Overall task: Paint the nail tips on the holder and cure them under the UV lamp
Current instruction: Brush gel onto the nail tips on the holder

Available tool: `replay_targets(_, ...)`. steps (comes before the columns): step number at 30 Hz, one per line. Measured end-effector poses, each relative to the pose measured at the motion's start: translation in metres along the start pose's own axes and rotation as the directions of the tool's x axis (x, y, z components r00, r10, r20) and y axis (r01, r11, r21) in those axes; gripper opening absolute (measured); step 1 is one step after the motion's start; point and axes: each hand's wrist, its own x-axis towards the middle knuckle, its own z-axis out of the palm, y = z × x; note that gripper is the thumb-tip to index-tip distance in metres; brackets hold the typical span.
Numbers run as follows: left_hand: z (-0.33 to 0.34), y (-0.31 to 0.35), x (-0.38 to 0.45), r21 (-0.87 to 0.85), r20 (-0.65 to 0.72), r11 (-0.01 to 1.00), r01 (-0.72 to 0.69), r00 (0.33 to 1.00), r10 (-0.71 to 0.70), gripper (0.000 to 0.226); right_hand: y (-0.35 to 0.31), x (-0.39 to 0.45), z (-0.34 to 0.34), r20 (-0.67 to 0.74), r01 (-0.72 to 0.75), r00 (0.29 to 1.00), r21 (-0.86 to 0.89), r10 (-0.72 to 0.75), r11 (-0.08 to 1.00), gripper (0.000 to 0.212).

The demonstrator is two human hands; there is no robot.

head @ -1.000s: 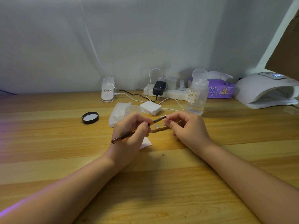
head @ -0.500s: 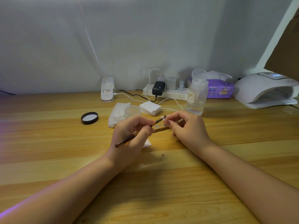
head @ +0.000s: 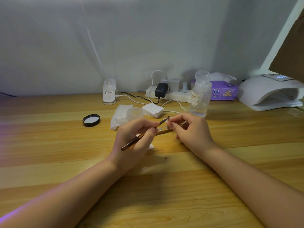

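My left hand [head: 134, 140] grips a thin brown nail brush [head: 131, 143], its dark bristle end raised toward a small pale nail tip [head: 169, 120]. My right hand [head: 192, 132] pinches that nail tip between thumb and forefinger, just above a wooden holder strip [head: 162, 132] lying on the table. Two small round mounts on the holder show between my hands. The white UV lamp [head: 269, 92] stands at the far right with its display lit.
A clear jar [head: 135, 113] and its black lid [head: 91, 120] sit left of centre, by a white tissue [head: 120, 116] and cotton pads [head: 153, 110]. A clear liquid bottle [head: 199, 96], power strip [head: 171, 94], purple tissue pack [head: 223, 92] and white clip lamp base [head: 109, 91] line the back.
The brush handle has tilted lower in my left hand and its bristle end has shifted slightly against the nail tip. My right hand stays in place.
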Motion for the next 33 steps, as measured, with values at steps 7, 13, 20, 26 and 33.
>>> replay_targets(7,-0.0017,-0.0012,-0.0012,0.0,0.004,1.0,0.003,1.0,-0.003,0.017,0.0005,0.0009,0.0002,-0.006,0.0,1.0,-0.02,0.0,1.0,0.002)
replay_targets(13,0.0009,-0.0041,0.0018,0.037,-0.094,0.999,-0.031,0.995,0.034,0.013,-0.0009,0.0002,0.0008,-0.026,0.017,0.999,-0.135,-0.021,0.991,0.007)
replay_targets(20,0.001,-0.0082,0.0006,0.011,-0.024,1.0,0.009,1.0,-0.009,0.02,0.001,0.0012,0.001,-0.016,-0.005,1.0,-0.281,0.0,0.96,0.004)
replay_targets(26,-0.0003,-0.0054,0.0004,0.045,0.018,0.999,-0.027,1.0,0.026,0.019,-0.0003,0.0016,0.0008,-0.022,-0.008,1.0,-0.322,0.001,0.947,0.005)
replay_targets(33,0.0001,-0.0023,0.0014,0.132,0.031,0.991,-0.033,0.999,0.03,0.013,0.0007,0.0032,0.0019,-0.013,-0.006,1.0,-0.345,0.001,0.938,0.006)
